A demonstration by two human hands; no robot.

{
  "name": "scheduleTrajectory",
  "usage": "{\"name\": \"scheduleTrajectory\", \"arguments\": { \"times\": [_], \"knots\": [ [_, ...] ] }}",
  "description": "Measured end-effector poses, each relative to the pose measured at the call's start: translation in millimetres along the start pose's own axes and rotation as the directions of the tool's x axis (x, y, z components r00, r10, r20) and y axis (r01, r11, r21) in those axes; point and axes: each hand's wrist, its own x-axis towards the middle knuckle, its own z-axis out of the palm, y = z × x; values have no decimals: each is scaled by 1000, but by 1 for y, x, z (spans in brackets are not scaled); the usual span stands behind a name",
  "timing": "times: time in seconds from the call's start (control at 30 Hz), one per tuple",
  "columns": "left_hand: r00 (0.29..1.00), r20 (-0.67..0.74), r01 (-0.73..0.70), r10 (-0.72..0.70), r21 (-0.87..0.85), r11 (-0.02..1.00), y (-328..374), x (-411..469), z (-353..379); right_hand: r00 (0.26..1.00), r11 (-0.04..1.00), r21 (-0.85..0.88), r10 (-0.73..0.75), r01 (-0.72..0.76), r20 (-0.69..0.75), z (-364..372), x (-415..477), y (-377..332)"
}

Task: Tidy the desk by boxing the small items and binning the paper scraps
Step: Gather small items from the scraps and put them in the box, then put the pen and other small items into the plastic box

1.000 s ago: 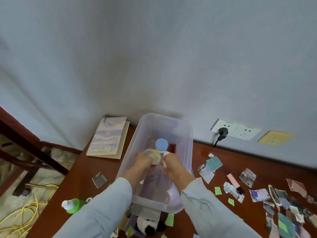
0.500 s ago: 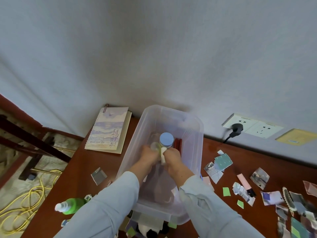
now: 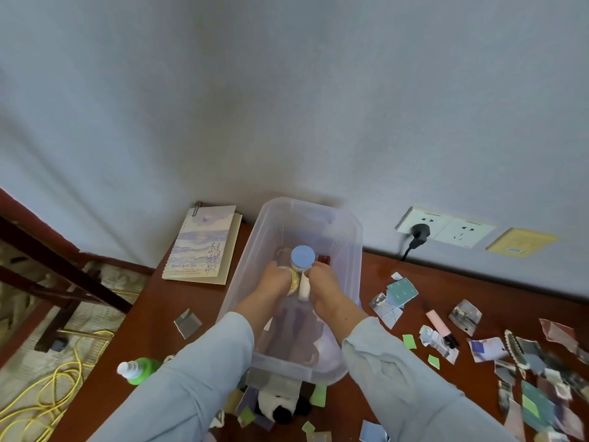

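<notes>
Storage box (image 3: 349, 237), clear plastic, stands at the far edge of the tabletop (image 3: 149, 317), close against the wall. Its long axis runs from far edge to near edge. Both hands are lowered inside it.

The left hand (image 3: 271, 283) has its grip closed round a yellowish round item (image 3: 292, 282), whose kind is not identifiable. The right hand (image 3: 326, 282) has its grip closed round a white tube (image 3: 304, 287). The tube's long axis runs roughly along the box, tilted, with one end toward the person. The two held items sit side by side between the hands; whether they touch cannot be told.

A blue-lidded jar (image 3: 302, 256) stands upright in the box just beyond both sets of fingertips, on the wall side. A red item (image 3: 323, 259) lies just beside the jar, on the right hand's side.

Judgement: the step in hand is depositing both items. The jar blocks the floor ahead of the grips, so release is best made straight down or slightly toward the person. Laying the tube flat along the box axis should keep it from rolling against the jar.

Outside the box:
- A panda plush (image 3: 277, 406) lies against the box's near wall, at the near edge.
- A green spray bottle (image 3: 140, 368) lies near the left edge.
- A notebook (image 3: 204, 244) lies at the far-left corner, just beside the box.
- Paper scraps (image 3: 398, 293) are spread toward the right edge, with a pink stick (image 3: 438, 322) among them.

Judgement: several small items and all visible scraps remain to be cleared. No bin is in view.
</notes>
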Motion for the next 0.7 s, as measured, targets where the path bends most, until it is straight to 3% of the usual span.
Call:
{"name": "scheduleTrajectory", "arguments": {
  "times": [0.23, 0.33, 0.47, 0.7],
  "knots": [
    [971, 43, -223, 235, -184, 957, -2, -61, -14, 978, 969, 163, -199, 186, 68, -47, -88, -25],
    [953, 41, -282, 301, -249, 927, -5, -90, -11, 954, 937, 183, -297, 298, -38, -78, -119, -18],
    [938, 76, -304, 338, -288, 908, -14, -128, 11, 943, 922, 205, -307, 329, -130, -118, -144, 5],
    [923, 207, -283, 324, -206, 937, -40, -165, 69, 940, 920, 245, -250, 306, -234, -187, -170, 38]
  ]
}}
